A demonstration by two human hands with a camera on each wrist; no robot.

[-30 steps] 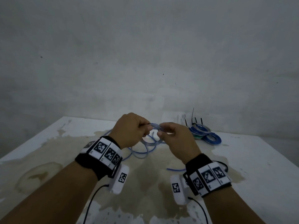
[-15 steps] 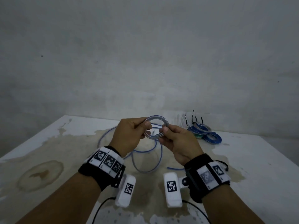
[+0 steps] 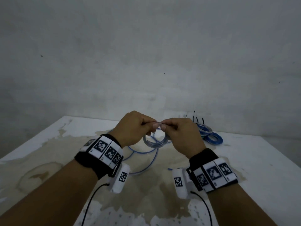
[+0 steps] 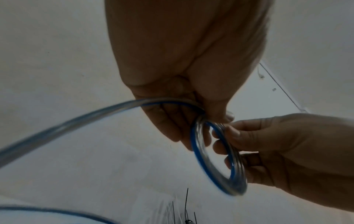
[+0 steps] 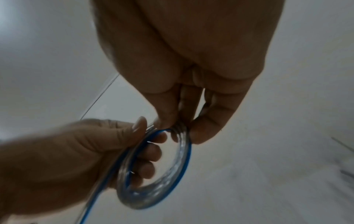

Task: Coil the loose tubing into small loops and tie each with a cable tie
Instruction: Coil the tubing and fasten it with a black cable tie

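Above the stained counter (image 3: pixel 244 160), at twelve o'clock from the wrists: left hand (image 3: pixel 135 128) and right hand (image 3: pixel 180 134) together, knuckles nearly touching, both pinching the top of a small coil of clear blue-striped tubing (image 3: pixel 155 142). Loose remainder trailing from the left hand's side down onto the counter toward six o'clock. Finished tied coils (image 3: pixel 210 136) at two o'clock. Likely risk: springy tubing uncoiling if either pinch slackens while reaching for a cable tie; drag from the trailing length may also pull turns loose.
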